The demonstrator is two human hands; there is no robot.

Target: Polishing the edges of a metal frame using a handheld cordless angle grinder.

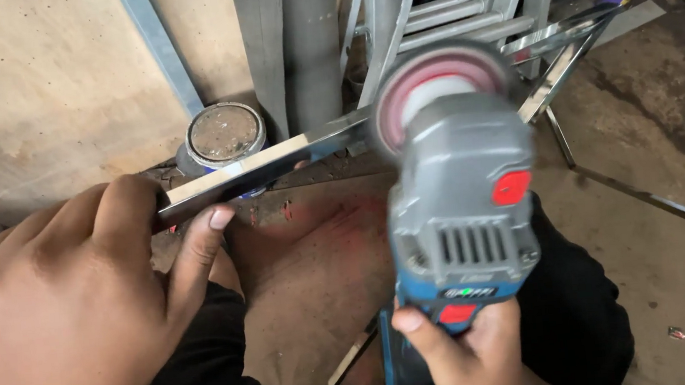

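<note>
Left hand (68,302) closes over the near end of a polished metal bar (272,159), thumb on top and a fingertip pressed against its underside. That bar runs from the hand up and to the right, mirror-bright, toward the middle of the view, where it meets the spinning disc (433,92) of a grinder (461,206). Whether disc and bar actually touch is hard to tell, since the tool's head hides the contact point.

Right hand (467,356) wraps the grinder's blue handle from below, thumb lying just under the red switch, fingers shut tight round the body. The grinder is grey on top with a red button and a row of vents facing the camera; its disc looks pinkish red and blurred.

Past the disc the bar joins a shiny metal frame (562,37) that stretches off to the upper right. Behind the bar stands a dirty tin (224,135) with a dusty lid, close to a grey post (295,46). An aluminium ladder (458,5) leans at the back. Dark trousers (571,304) show beneath both hands, over a dusty concrete floor (666,253).
</note>
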